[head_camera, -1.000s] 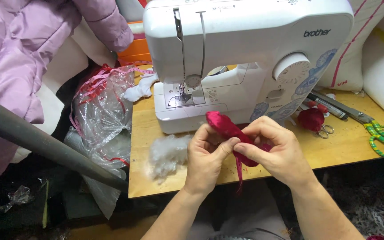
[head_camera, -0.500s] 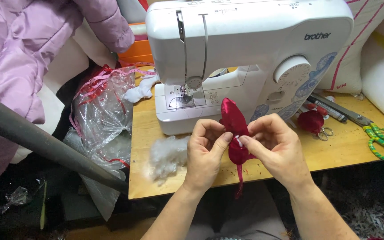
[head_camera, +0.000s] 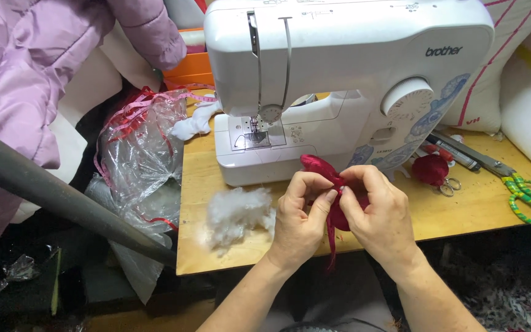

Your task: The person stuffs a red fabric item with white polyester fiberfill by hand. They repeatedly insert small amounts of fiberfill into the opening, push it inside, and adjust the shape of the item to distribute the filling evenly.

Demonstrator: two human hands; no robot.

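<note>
Head view shows a small dark red fabric piece (head_camera: 333,203) held between both hands just above the near edge of the wooden table (head_camera: 462,215), right in front of the white sewing machine (head_camera: 339,80). The left hand (head_camera: 299,218) has its thumb and forefinger pinched together on the left side of the cloth, and the right hand (head_camera: 379,215) has its fingers closed on the right side, so both sets of fingers are clamped on the same piece. Its upper end rises as a rounded lobe above the knuckles and a thin red tail hangs below the hands, over the table edge. Judging by its plump top, the piece already looks sewn into a shape and at least partly filled (how full it is cannot be told, as the hands cover its middle). The opening being pinched seems not yet closed, so closing it appears to be what remains. A tuft of white stuffing (head_camera: 238,212) lies on the table just left of the left hand, unused. Another red piece (head_camera: 430,169) sits to the right near the machine's base, beside small snips (head_camera: 448,184). Farther right lie large scissors with green handles (head_camera: 517,184). A crumpled clear plastic bag (head_camera: 142,154) hangs off the table's left end.
</note>
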